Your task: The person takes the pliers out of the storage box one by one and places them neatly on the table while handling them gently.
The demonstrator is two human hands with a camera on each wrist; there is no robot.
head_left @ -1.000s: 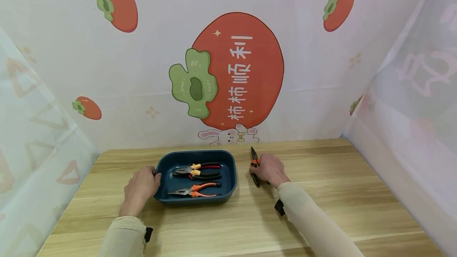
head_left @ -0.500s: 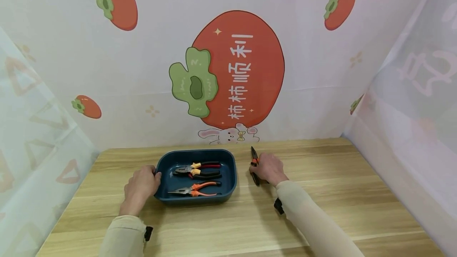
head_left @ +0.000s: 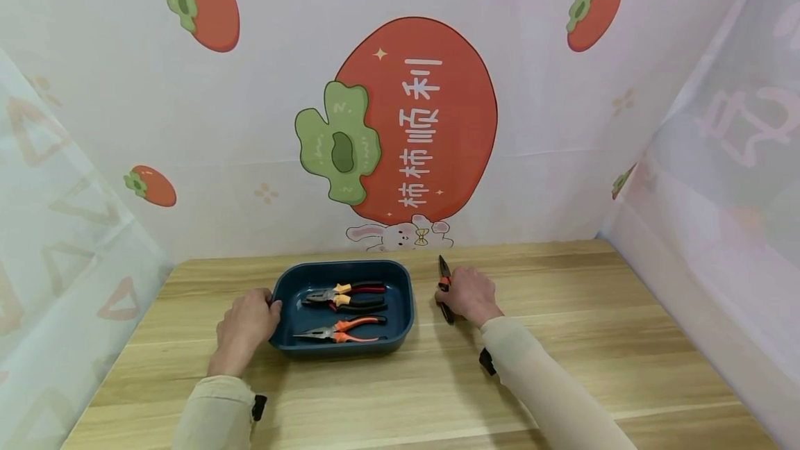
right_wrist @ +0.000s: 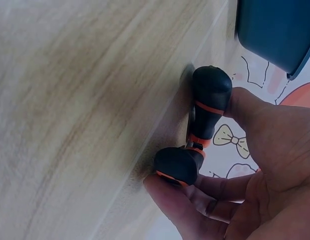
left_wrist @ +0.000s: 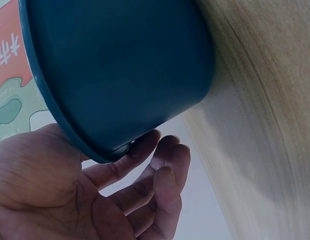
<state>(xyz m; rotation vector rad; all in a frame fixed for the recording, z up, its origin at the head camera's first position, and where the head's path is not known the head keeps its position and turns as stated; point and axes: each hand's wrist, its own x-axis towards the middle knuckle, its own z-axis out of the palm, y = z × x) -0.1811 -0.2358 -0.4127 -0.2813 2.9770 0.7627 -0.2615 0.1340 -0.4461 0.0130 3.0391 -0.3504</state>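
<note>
My left hand [head_left: 246, 325] pinches the left rim of a dark blue rectangular tub [head_left: 405, 335], thumb on the inner side and fingers under the lip, as the left wrist view shows. Three pliers lie inside: two combination pliers with yellow and dark handles, overlapping near the back [head_left: 340, 290], and orange-handled long-nose pliers [head_left: 342, 332] in front. To the right of the tub, my right hand [head_left: 473, 296] grips black-and-orange pliers [head_left: 444, 268] by the handles, their dark nose pointing to the back wall. In the right wrist view the thumb and fingers sit around both black handle ends [right_wrist: 212, 92].
Everything stands on a wood-grain table [head_left: 350, 401]. A white cloth backdrop [head_left: 537, 186] with printed persimmons rises along the back edge, and similar cloth hangs at the left and right sides.
</note>
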